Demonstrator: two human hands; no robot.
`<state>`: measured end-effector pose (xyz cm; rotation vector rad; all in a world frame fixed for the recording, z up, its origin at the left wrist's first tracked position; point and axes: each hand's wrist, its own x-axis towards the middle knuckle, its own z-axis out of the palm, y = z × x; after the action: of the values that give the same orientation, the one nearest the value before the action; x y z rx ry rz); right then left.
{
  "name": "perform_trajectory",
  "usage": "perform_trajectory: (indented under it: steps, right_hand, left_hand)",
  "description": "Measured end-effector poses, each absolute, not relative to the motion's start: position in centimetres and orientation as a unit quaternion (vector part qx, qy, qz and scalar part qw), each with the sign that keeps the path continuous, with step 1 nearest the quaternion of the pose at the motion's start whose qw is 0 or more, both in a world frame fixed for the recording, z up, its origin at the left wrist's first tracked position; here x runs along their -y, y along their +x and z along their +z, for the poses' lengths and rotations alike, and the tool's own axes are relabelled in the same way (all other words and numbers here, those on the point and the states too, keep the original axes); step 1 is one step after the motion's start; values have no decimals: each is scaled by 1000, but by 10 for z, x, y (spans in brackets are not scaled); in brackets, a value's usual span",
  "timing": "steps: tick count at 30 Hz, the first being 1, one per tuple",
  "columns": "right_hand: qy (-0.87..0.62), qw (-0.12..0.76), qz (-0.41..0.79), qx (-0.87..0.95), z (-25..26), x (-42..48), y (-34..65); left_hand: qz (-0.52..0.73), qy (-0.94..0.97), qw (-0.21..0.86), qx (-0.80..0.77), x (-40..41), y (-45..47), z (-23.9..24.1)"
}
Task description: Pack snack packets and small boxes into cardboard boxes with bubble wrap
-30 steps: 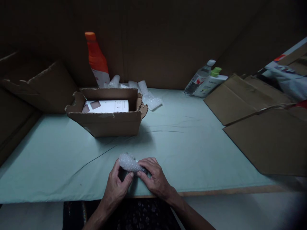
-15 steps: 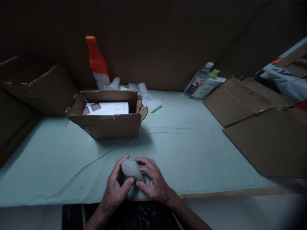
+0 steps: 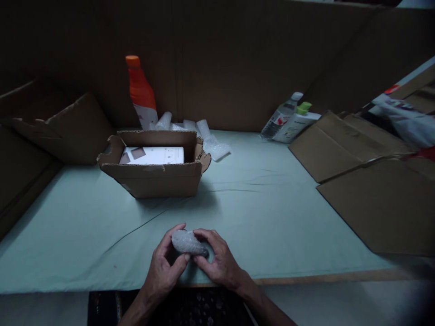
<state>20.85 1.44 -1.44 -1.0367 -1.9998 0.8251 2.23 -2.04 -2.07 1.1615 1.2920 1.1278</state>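
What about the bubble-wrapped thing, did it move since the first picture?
Yes, a little: the bubble-wrapped thing has shifted farther from the open cardboard box, toward the near edge of the table.

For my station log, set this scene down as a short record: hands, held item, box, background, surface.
Left hand: holds one end of the bubble-wrapped bundle
Right hand: holds the other end
Held item: pale bubble wrap outside; contents hidden
Open cardboard box: beyond the hands, with a white printed box inside
Behind it: orange-red bottle, loose bubble wrap
Far right: clear bottle beside green-capped white bottle
Surface: pale green cloth
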Motion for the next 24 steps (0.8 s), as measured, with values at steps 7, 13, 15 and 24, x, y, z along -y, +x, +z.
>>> perform_trajectory:
  steps: [7,13,15,24]
  right_hand:
    - [-381,327,354,789,-16,-17,208]
    - [-384,323,361,786,-18,-18,209]
    - [-382,320,363,787,-18,-18,209]
    - [-376,318,364,791,-23,-19,209]
  left_hand:
    - [443,487,523,-542,17,25,-17]
    - [438,487,516,-552,17,27,-18]
    - [441,488,510,-555,17,29,-18]
    - [447,501,491,-556,18,30,-15]
